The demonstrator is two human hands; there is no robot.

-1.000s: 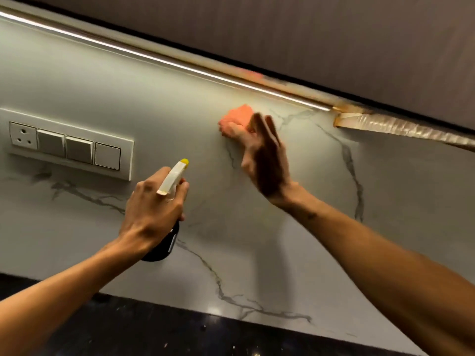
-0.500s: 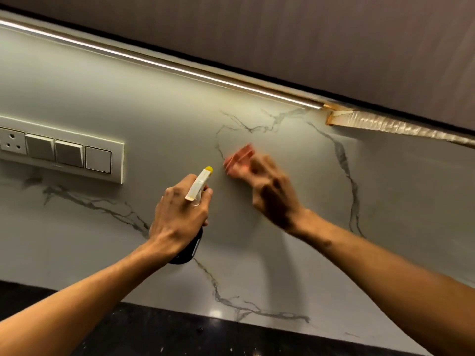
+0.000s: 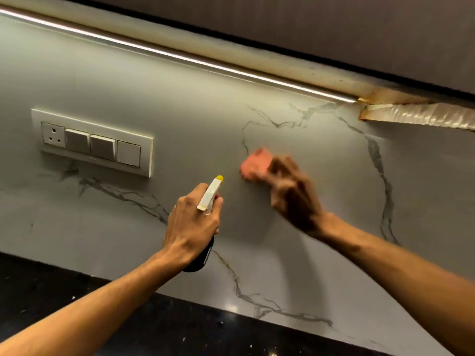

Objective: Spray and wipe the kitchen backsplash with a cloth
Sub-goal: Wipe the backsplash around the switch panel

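Black speckled countertop (image 3: 180,327) nearest. Left hand (image 3: 191,227) wrapped tight round dark spray bottle with white, yellow-tipped nozzle (image 3: 209,195). Blurred right hand (image 3: 293,191) on orange cloth (image 3: 255,164) against white veined marble backsplash (image 3: 180,98); finger curl unclear. White switch panel (image 3: 95,142) left.

To the right of the switch plate (image 3: 95,143), motion blur smears the right hand (image 3: 290,194) and the pink cloth (image 3: 255,164), leaving the hand's grip unreadable, while lower right of that plate the left hand (image 3: 195,224) hides most of the spray bottle (image 3: 203,256), its dark body barely showing.
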